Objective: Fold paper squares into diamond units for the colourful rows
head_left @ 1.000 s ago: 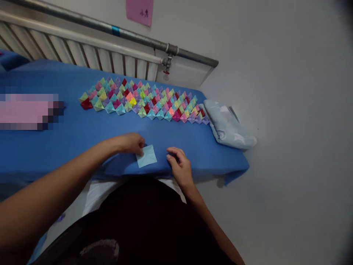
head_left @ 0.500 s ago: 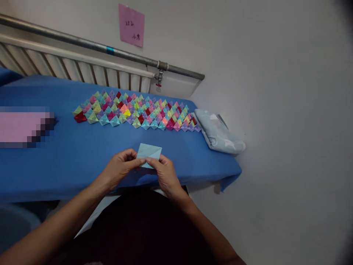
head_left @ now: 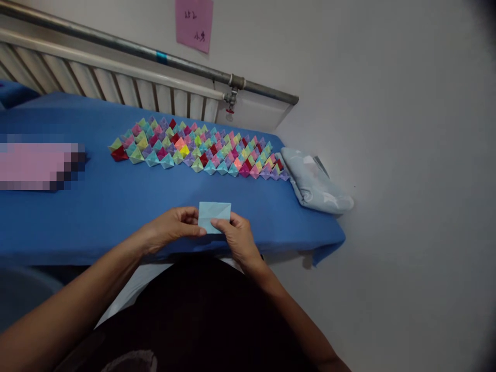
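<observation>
A light-blue square of paper (head_left: pixel 215 211) with visible crease lines is held up between my two hands, over the near edge of the blue-covered table. My left hand (head_left: pixel 176 225) pinches its lower left corner, thumb in front and fingers behind. On the right side, my right hand (head_left: pixel 238 232) grips the paper with the thumb lying across its front face. The fingers behind the sheet are partly hidden. Beyond the hands, rows of folded paper pieces (head_left: pixel 194 147) in many colours stand together on the blue cloth (head_left: pixel 127 206).
A folded grey-blue patterned cloth (head_left: pixel 315 181) lies at the table's right end, beside the wall. At the left is a blurred-out pink area (head_left: pixel 31 165). A radiator (head_left: pixel 127 95), a metal pipe (head_left: pixel 194 67) and a pink paper note (head_left: pixel 194 26) are behind the table.
The paper has turned a little and now sits level and more face-on. My left thumb has shifted left, apart from the right thumb. The whole view has moved slightly.
</observation>
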Demonstrator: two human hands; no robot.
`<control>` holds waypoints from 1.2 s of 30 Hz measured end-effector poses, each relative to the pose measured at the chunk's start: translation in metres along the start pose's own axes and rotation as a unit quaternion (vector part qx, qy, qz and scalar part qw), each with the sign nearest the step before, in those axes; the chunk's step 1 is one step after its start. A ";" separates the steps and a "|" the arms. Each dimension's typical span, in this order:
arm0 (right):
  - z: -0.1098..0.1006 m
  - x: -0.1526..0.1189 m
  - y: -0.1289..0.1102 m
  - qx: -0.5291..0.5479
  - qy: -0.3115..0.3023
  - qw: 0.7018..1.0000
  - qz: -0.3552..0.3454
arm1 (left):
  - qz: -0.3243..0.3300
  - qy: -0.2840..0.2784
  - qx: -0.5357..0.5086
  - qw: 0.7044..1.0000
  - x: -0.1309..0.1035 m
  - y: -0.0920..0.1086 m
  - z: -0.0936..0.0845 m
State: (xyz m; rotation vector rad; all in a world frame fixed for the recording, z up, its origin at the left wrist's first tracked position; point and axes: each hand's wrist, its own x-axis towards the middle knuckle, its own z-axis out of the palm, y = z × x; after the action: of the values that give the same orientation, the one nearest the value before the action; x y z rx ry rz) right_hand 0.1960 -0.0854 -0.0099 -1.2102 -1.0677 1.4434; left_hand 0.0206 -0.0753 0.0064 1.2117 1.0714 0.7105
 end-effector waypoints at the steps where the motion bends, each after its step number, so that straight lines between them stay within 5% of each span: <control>1: 0.000 0.000 0.001 0.003 0.002 1.000 -0.001 | -0.005 -0.009 0.010 1.000 0.000 0.001 -0.001; 8: -0.002 -0.001 0.000 -0.055 -0.008 0.998 -0.025 | 0.005 -0.022 0.012 1.000 0.001 0.004 0.000; 12: -0.002 0.002 -0.004 -0.108 -0.045 0.992 -0.041 | 0.026 0.027 0.040 0.998 0.006 0.008 -0.010; 15: -0.003 0.008 -0.004 -0.196 -0.044 0.973 -0.112 | 0.083 0.036 0.120 0.989 0.013 0.009 -0.021; 17: -0.006 0.012 -0.005 -0.312 -0.030 0.925 -0.213 | 0.175 0.044 0.213 0.960 0.015 0.007 -0.026; 20: -0.011 0.018 -0.008 -0.485 -0.039 0.805 -0.338 | 0.327 0.089 0.373 0.864 0.014 0.000 -0.030; 24: -0.017 0.019 -0.002 -0.598 -0.076 0.698 -0.386 | 0.403 0.141 0.520 0.740 0.007 -0.023 -0.025; 29: -0.022 0.005 0.016 -0.634 -0.110 0.660 -0.388 | 0.413 0.136 0.591 0.680 -0.004 -0.049 -0.016; 36: -0.035 -0.009 0.031 -0.596 -0.106 0.693 -0.392 | 0.401 0.097 0.595 0.689 -0.021 -0.053 -0.015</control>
State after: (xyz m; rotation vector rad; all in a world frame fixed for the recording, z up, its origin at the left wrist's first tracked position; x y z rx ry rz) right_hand 0.2271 -0.0980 -0.0437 -1.0768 -2.4824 0.0466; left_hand -0.0061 -0.1010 -0.0394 2.9210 1.1569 0.7828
